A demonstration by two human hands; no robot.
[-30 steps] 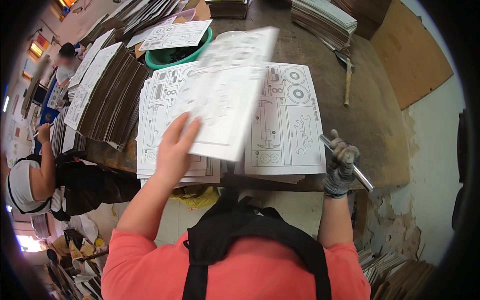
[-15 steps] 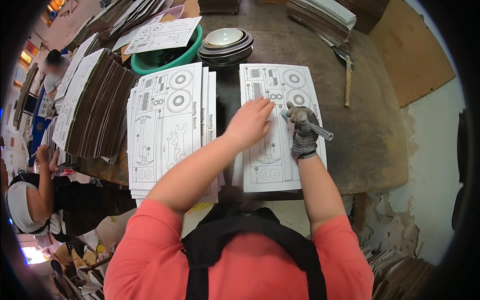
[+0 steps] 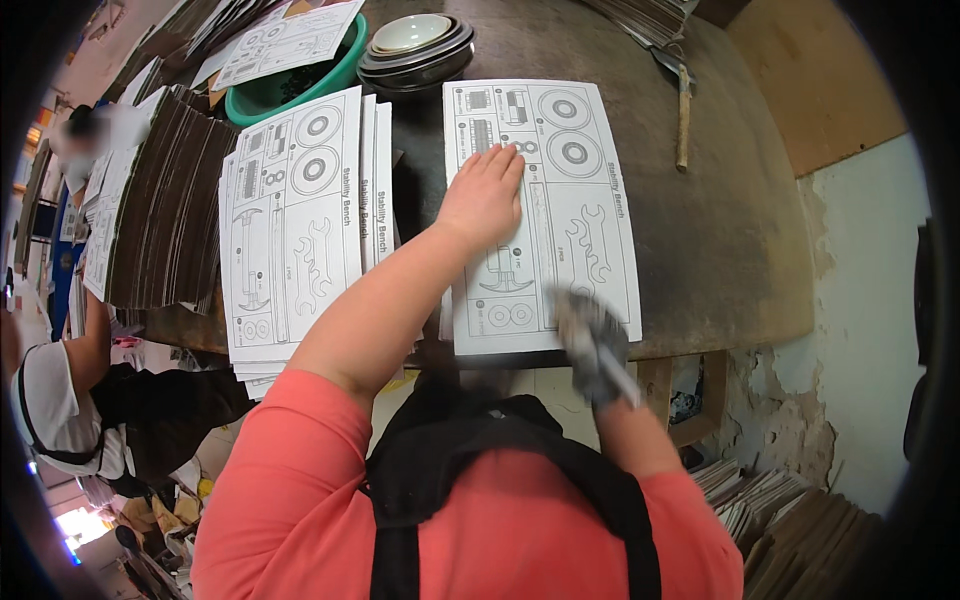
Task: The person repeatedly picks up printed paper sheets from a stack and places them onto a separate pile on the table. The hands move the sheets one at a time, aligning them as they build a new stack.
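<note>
My bare left hand [image 3: 484,198] lies flat, fingers stretched out, on a white printed card sheet [image 3: 592,275] with line drawings of wrenches, a hammer and round plates. The sheet tops a low pile at the table's front edge. Just over its lower right corner is my right hand [image 3: 590,345], in a grey glove and smeared by motion. It is closed round a grey, tube-like tool [image 3: 619,377] whose end sticks out toward my forearm; its working tip cannot be made out. To the left lies a stack of matching printed sheets [image 3: 290,260], slightly fanned at its right side.
A tall row of cards [image 3: 165,220] stands at the far left. Behind are a green basin [image 3: 345,75] with a sheet across it and nested bowls [image 3: 415,65]. A wooden-handled tool [image 3: 684,120] lies at right, near a brown board [image 3: 815,80]. Another person [image 3: 60,395] works at left.
My right hand has moved with the tool toward me, from the sheet's middle to its lower right corner. My left hand stays pressed on the sheet. The whole view has shifted slightly.
</note>
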